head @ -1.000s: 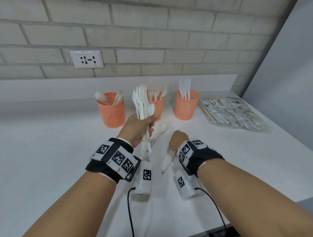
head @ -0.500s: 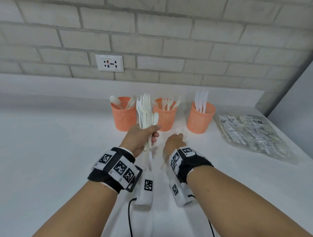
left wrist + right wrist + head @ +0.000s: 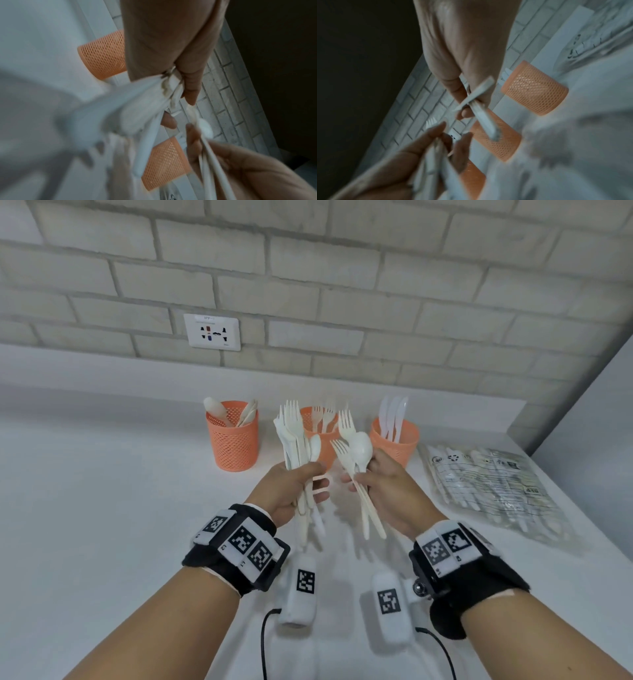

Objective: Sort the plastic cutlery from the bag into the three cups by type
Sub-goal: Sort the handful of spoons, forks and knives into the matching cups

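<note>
My left hand (image 3: pixel 301 484) grips a bundle of white plastic cutlery (image 3: pixel 294 436), mostly forks with a spoon at its side, held upright over the counter. Close beside it, my right hand (image 3: pixel 373 477) holds a smaller bunch (image 3: pixel 352 446) of two forks and a spoon, handles slanting down. Three orange mesh cups stand at the back: the left cup (image 3: pixel 234 440) holds spoons, the middle cup (image 3: pixel 322 440) holds forks and is partly hidden by the bundles, the right cup (image 3: pixel 397 443) holds knives. In the wrist views the left-hand bundle (image 3: pixel 145 101) and the right-hand handles (image 3: pixel 481 102) are blurred.
A clear plastic bag (image 3: pixel 489 487) with more cutlery lies flat at the right of the white counter (image 3: pixel 102 508). A brick wall with a socket plate (image 3: pixel 212 332) runs behind the cups. A grey wall closes off the right side.
My right hand has lifted off the counter with two forks and a spoon and turned palm-up beside the left hand. The left hand still holds its bundle upright.
</note>
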A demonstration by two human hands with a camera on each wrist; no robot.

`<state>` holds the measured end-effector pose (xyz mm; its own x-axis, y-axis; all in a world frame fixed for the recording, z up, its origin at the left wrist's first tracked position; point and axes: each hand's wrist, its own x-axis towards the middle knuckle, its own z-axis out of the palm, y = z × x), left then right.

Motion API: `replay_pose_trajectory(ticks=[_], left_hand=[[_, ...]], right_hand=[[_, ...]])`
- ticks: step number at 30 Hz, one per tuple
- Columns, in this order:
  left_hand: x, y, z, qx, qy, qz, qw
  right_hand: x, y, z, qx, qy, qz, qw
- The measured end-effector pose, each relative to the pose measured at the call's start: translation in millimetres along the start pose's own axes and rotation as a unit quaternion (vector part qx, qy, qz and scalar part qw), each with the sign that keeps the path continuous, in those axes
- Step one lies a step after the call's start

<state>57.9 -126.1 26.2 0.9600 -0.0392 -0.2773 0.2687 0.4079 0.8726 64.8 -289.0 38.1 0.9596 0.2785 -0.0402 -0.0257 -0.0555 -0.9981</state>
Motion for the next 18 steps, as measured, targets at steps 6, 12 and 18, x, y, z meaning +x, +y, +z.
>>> replay_pose_trajectory(ticks=[6, 12, 18], left_hand=[[-1.7, -0.7, 41.4, -0.029, -0.079, 0.064, 0.994], [6.5, -3.8, 58.2, -0.029, -0.069, 0.084, 0.994], [11.6, -6.5, 62.8, 0.032, -0.017, 0.126, 0.991]], right_hand=[[3.2, -6.5, 10.9, 0.086, 0.038, -0.045, 0.995], [4.9, -10.8, 18.2, -0.057, 0.079, -0.07, 0.993], [7.5, -11.1, 5.8, -0.208, 0.091, -0.04, 0.973]])
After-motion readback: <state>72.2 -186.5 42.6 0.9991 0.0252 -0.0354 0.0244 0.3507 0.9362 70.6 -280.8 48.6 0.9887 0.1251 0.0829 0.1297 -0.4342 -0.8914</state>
